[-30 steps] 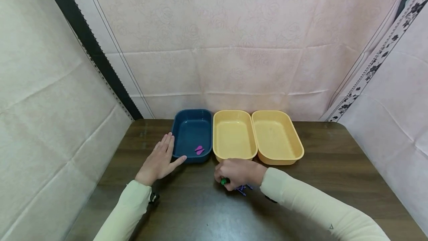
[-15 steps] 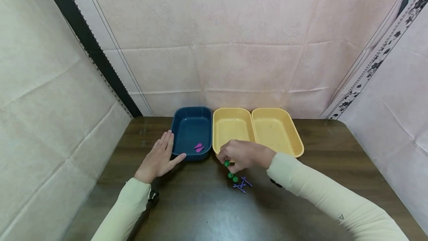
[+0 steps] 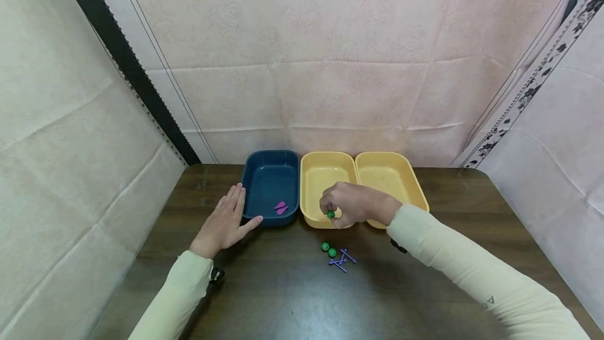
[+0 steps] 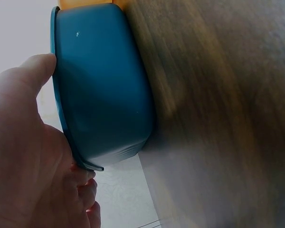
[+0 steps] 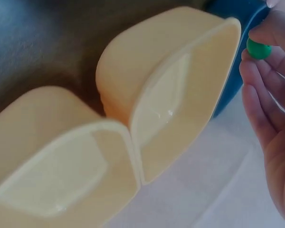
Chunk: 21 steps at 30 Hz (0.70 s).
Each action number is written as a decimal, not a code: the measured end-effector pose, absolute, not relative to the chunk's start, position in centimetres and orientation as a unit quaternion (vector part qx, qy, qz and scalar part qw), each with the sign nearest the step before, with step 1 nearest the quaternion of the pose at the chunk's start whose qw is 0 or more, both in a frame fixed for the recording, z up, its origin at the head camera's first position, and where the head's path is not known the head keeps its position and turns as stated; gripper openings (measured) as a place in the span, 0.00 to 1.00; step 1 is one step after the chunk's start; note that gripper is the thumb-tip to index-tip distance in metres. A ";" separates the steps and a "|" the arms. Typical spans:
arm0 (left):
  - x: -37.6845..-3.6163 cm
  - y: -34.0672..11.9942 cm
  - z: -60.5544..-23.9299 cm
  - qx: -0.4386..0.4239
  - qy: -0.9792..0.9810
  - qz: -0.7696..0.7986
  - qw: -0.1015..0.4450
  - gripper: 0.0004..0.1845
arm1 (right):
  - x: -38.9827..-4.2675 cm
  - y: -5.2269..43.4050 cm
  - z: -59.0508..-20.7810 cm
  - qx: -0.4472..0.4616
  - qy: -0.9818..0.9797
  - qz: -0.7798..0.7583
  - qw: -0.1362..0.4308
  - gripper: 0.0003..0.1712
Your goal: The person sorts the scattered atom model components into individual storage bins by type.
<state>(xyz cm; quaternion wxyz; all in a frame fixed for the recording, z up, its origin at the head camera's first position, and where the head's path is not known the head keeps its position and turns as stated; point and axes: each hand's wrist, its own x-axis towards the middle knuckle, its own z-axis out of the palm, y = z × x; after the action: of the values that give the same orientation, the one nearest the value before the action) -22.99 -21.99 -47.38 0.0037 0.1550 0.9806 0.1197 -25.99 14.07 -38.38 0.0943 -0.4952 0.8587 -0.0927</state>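
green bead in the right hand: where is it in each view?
Head: green bead sits just right of centre, pinched by the right hand over the near rim of the middle yellow tray.
Left wrist: not in it; only the left hand against the blue tray.
Right wrist: green bead at top right, between fingertips.
Shared landmark: the blue tray, a sliver at top right in the right wrist view.

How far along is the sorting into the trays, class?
Done: pink pieces lie in the blue tray. In hand: the right hand pinches a green bead over the middle yellow tray, while the left hand touches the blue tray. Left: two green beads and purple sticks on the table.
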 end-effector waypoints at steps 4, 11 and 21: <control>-22.9 -21.9 -47.2 0.151 0.981 0.122 0.010 0.56 | -26.4 14.6 -38.2 -0.485 0.865 -0.094 0.092 0.07; -22.9 -22.0 -47.3 0.149 0.982 0.117 0.009 0.56 | -27.4 15.4 -38.1 -0.472 0.872 -0.096 0.085 0.05; -22.9 -22.0 -47.3 0.152 0.982 0.116 0.006 0.56 | -28.6 16.8 -38.5 -0.452 0.885 -0.097 0.059 0.06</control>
<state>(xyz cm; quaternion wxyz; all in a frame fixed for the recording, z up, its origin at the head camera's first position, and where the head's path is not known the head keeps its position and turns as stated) -22.90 -22.00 -47.30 0.0063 0.1518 0.9815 0.1164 -28.65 16.84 -38.45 0.0591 -0.4515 0.8850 -0.0966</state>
